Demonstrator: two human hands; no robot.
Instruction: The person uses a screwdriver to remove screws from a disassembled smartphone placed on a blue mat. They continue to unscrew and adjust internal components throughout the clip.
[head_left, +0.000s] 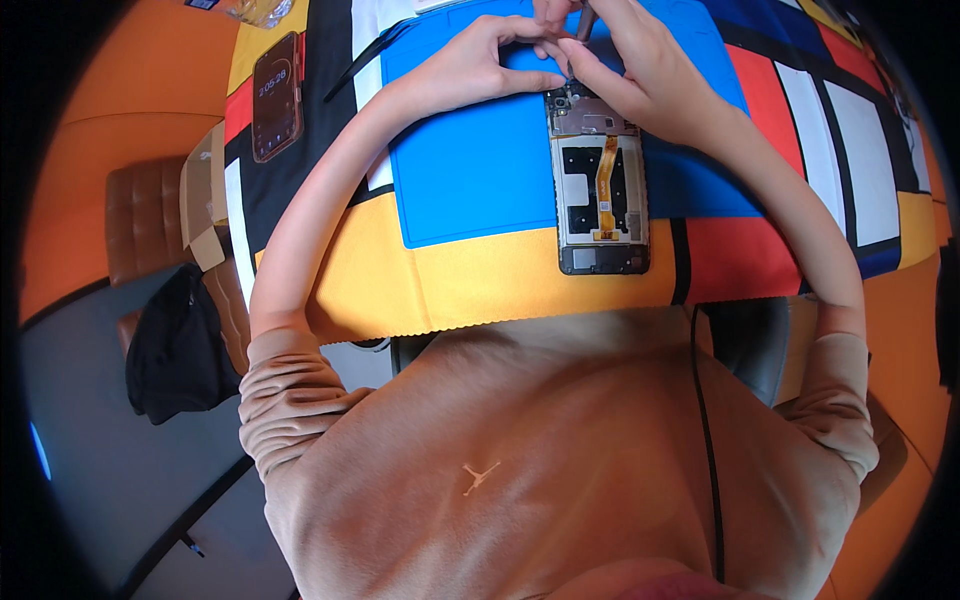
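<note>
An opened smartphone (590,190) with its back off, showing a metal plate and an orange flex cable, lies upright across the blue silicone mat (470,180) and the yellow cloth. My left hand (485,65) is at the phone's top end, fingertips bunched on something I cannot make out. My right hand (640,75) is beside it, shut on a slim metallic tool (586,22) that points down among my fingers; the tool's tip is hidden. Black tweezers (360,65) lie left of the mat.
A second phone (277,95) with a lit screen lies at the table's left. The table has a colour-block cloth (840,160). At left are a brown seat (140,210), a cardboard box (205,200) and a black fabric item (170,350). A clear plastic item (260,10) sits at the back left.
</note>
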